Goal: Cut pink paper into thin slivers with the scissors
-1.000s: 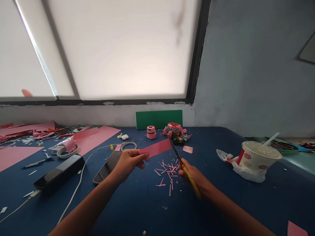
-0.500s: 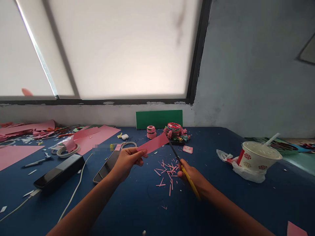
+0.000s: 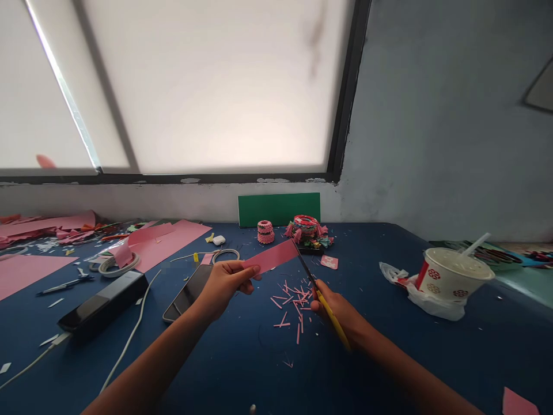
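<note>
Out right sat the lidded paper cup, its straw leaning, white plastic bunched at its base! | Left: a black power bank, white cable plugged in | Phone lay flat | Beyond it, white earbud case | Behind, pale blind glowed in a dark window frame!

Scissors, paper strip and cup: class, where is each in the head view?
Scissors (image 3: 329,312): head view, on the yellow handle.
Paper strip (image 3: 273,257): head view, middle of its pink face.
Cup (image 3: 448,280): head view, on its white side below the lid.
</note>
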A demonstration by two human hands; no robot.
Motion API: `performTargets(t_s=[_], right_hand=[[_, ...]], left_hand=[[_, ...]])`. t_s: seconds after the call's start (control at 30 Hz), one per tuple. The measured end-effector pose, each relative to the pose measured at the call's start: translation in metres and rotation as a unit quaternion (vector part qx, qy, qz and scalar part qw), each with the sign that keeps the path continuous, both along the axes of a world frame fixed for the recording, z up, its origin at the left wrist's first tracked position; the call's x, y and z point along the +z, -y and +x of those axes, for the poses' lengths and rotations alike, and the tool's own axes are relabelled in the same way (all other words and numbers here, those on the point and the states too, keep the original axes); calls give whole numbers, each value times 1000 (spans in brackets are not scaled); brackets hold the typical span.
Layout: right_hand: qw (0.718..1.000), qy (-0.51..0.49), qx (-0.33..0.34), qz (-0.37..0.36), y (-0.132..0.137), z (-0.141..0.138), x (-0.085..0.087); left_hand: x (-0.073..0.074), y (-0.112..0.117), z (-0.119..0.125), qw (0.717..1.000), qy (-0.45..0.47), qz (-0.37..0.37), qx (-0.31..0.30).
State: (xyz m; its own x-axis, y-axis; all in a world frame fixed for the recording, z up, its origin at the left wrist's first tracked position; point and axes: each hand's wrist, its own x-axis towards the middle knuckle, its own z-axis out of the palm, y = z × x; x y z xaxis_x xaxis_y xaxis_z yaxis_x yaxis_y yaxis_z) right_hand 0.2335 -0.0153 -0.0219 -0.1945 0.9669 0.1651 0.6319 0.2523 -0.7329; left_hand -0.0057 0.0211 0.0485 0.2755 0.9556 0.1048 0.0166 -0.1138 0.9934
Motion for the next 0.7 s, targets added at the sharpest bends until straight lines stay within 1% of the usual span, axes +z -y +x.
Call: performTargets(t_s=[0.17, 0.3, 0.4, 0.57, 0.63, 0.7], right_hand=[[1000, 5, -1, 14, -1, 1, -2], [1000, 21, -13, 11, -1, 1, -2], [1000, 23, -15, 2, 2, -1, 2], [999, 18, -27, -8, 8, -4, 16], [999, 10, -37, -8, 8, -5, 17], [999, -11, -38, -10, 7, -5, 14]], left_hand=[[1, 2, 0, 1000, -9, -11, -12], [1, 2, 1, 1000, -10, -9, -7], [1, 1, 0, 1000, -13, -10, -6], [0, 1, 0, 1000, -8, -13, -7], [0, 0, -1, 1000, -7, -13, -7], [0, 0, -1, 1000, -5, -13, -4]])
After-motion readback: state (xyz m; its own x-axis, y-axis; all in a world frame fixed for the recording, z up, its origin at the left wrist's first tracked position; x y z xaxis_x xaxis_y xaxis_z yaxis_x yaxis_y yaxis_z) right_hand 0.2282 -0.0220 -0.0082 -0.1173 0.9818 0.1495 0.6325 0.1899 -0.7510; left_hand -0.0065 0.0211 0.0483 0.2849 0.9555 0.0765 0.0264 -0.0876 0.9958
